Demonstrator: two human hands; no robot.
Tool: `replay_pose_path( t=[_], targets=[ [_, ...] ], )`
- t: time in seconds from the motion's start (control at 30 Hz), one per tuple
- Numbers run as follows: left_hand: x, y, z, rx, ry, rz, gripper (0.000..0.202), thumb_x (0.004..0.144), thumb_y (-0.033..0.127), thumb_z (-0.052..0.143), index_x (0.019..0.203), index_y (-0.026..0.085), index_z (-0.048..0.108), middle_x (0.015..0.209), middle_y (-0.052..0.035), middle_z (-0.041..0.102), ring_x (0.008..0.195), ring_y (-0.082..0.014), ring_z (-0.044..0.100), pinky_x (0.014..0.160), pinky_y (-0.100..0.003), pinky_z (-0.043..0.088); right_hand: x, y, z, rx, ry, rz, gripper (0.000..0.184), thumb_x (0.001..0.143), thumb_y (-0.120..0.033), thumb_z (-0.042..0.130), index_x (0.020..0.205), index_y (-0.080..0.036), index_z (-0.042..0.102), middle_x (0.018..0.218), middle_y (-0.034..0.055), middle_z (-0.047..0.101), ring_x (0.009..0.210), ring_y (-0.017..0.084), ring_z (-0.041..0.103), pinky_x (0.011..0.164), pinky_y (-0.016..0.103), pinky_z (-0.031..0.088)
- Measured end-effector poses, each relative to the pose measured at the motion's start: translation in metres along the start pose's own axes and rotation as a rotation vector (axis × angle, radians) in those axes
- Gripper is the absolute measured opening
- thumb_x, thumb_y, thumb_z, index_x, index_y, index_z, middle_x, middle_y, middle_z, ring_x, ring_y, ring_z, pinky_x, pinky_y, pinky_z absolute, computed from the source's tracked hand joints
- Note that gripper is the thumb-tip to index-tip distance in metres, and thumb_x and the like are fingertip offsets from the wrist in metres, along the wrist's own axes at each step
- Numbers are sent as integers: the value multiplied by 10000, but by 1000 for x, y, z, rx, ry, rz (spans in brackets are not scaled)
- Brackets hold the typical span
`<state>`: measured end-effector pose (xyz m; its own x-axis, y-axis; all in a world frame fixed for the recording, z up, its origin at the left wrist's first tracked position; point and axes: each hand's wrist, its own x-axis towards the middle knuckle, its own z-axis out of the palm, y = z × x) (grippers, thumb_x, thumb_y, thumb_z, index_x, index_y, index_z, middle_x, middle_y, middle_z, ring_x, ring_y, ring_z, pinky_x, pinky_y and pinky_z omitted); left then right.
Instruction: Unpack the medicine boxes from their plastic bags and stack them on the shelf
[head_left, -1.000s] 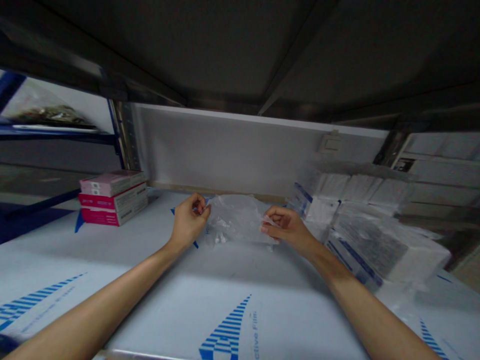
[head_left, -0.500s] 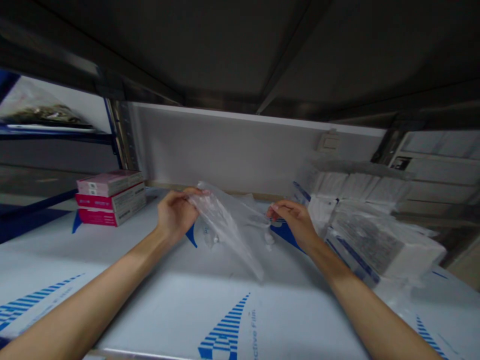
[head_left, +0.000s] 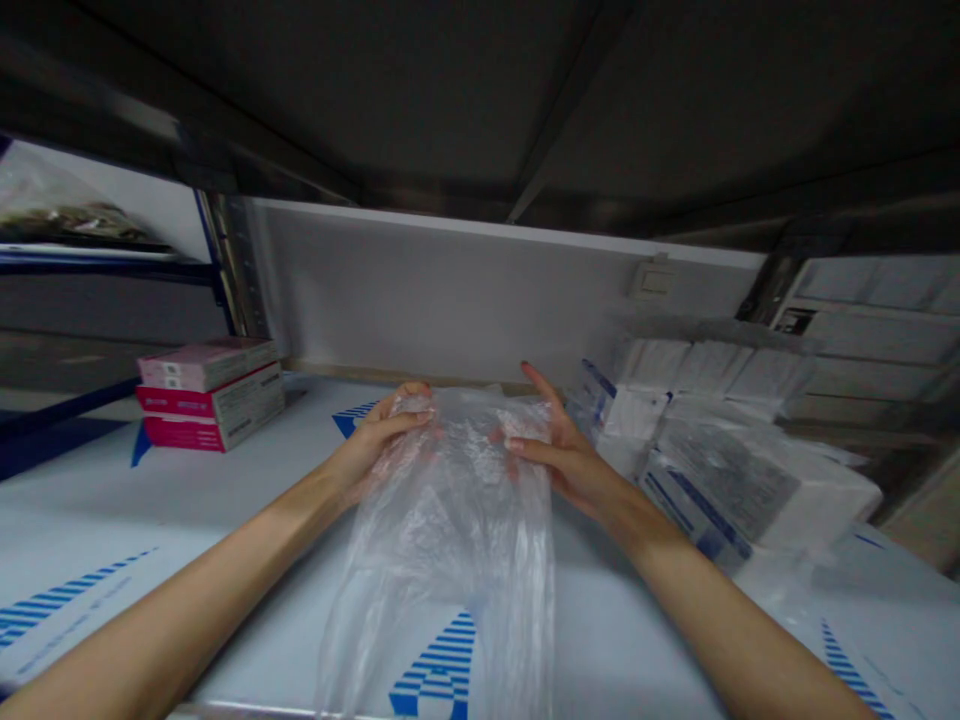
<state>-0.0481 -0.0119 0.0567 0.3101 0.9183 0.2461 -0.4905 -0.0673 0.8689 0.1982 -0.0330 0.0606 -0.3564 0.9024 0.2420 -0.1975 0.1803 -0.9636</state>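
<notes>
A clear, wrinkled plastic bag [head_left: 450, 530] is stretched between my two hands and drapes down over the shelf surface toward me. My left hand [head_left: 379, 440] grips its upper left edge, thumb on the near side and other fingers partly behind the film. On the upper right, my right hand [head_left: 562, 455] pinches the film with the thumb in front; its index finger points up, and the remaining fingers show dimly through the plastic. Whether those fingers are inside the bag or behind it, I cannot tell.
Pink and white boxes [head_left: 210, 395] are stacked at the left. To the right stand plastic-wrapped white packs [head_left: 750, 470] with blue markings. The shelf surface [head_left: 300, 620] carries printed protective film. A dark upper shelf [head_left: 420, 100] hangs low overhead, and a wall with a switch [head_left: 654, 280] closes the back.
The bag has gone from a narrow folded shape slanting off my left hand to a wide sheet hanging between both hands. My right hand has moved in and taken hold of its right side.
</notes>
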Motion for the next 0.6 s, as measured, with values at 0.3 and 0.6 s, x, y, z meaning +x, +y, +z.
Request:
replay_pose_path(
  t=[0.3, 0.6],
  targets=[
    [18, -3, -18, 147, 377, 104, 510, 651, 178, 893, 1092, 195, 637, 791, -13, 748, 673, -120, 695, 589, -165, 530, 18, 3, -48, -7, 352, -88, 706, 659, -314, 872, 1287, -366, 554, 900, -23, 719, 729, 155, 685, 680, 296, 586],
    [14, -6, -21, 232, 218, -27, 810, 733, 292, 862, 1407, 311, 414, 1013, -82, 760, 841, -243, 762, 717, -334, 607, 19, 15, -60, -95, 264, -26, 406, 592, -314, 903, 973, -278, 768, 1010, 10, 734, 781, 157, 699, 794, 309, 593]
  ],
)
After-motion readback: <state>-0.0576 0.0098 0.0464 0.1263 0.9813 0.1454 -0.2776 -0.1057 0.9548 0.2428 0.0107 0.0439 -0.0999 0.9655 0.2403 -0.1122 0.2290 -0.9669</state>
